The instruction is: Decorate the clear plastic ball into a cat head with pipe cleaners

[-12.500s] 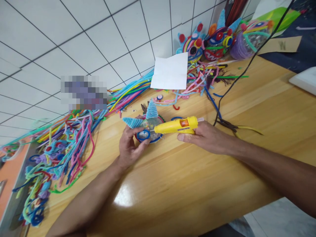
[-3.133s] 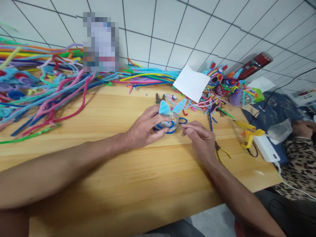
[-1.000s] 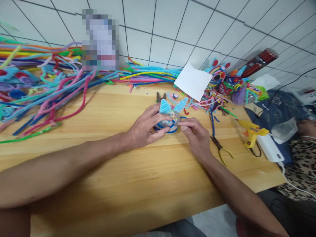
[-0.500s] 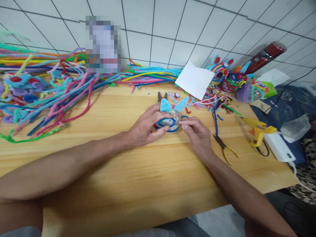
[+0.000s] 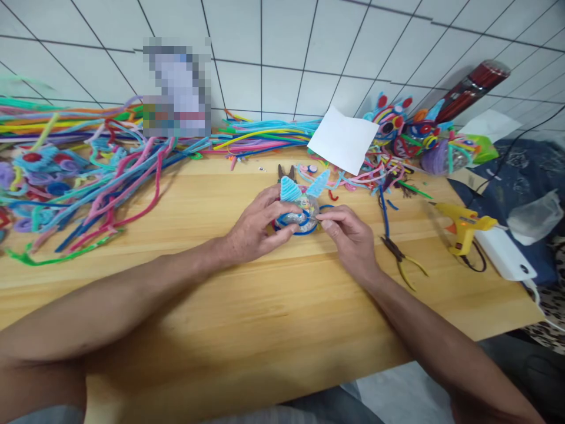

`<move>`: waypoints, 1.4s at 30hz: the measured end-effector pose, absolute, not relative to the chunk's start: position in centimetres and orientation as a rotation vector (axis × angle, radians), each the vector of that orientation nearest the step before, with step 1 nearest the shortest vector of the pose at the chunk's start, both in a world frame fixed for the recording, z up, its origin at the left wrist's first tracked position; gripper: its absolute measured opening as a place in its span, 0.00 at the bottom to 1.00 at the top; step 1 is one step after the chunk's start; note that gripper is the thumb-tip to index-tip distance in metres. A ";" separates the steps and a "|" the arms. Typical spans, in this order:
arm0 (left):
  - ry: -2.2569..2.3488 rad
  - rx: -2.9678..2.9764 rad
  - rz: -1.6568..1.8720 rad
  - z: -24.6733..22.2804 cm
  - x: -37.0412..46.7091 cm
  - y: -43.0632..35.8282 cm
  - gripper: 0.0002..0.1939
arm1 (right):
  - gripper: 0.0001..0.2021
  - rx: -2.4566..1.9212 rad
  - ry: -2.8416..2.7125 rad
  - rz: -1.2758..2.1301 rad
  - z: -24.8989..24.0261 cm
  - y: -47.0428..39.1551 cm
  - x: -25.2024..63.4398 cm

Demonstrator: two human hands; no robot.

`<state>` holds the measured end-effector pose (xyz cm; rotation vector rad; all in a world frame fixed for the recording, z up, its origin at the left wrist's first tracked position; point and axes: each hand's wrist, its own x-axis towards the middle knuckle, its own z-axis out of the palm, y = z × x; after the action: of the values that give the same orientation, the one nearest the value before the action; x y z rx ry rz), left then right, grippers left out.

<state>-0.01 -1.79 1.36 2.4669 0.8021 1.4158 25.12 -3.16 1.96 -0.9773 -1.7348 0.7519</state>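
In the middle of the table lies a clear plastic bottle craft (image 5: 311, 206) with two light-blue pipe-cleaner ears (image 5: 318, 184) and dark-blue pipe cleaner (image 5: 296, 230) curving along its near side. My left hand (image 5: 260, 227) is closed around its left side, thumb in front and fingers on top. At its right, my right hand (image 5: 351, 235) is closed in a pinch. Something thin shows at those fingertips, too small to name. Behind the craft, dark plier jaws (image 5: 286, 172) stick out, partly hidden.
Pipe cleaners (image 5: 132, 176) pile up at left and along the wall. At right lie yellow-handled pliers (image 5: 402, 259), a yellow glue gun (image 5: 463, 227) and a white power bank (image 5: 505, 253). Finished crafts (image 5: 392, 123), white paper (image 5: 343, 140) and a red-brown roll (image 5: 474, 88) are at the back.
The camera view has shifted slightly. Both hands stay at the bottle craft, and the dark-blue pipe cleaner on its front shows a slightly different curve.
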 end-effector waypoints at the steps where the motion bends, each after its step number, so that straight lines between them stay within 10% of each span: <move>1: 0.804 2.466 1.410 1.4 0.0 -1.8 0.15 | 0.07 -0.979 -1.736 0.751 1.9 -3.2 25.1; 42: 0.774 2.490 1.361 1.3 -0.5 -1.6 0.15 | 0.07 -0.955 -1.701 0.766 1.6 -3.1 25.0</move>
<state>-0.51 -1.64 1.33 2.4905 0.7736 1.3610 24.95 -3.12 1.55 -0.9551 -1.7009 0.7665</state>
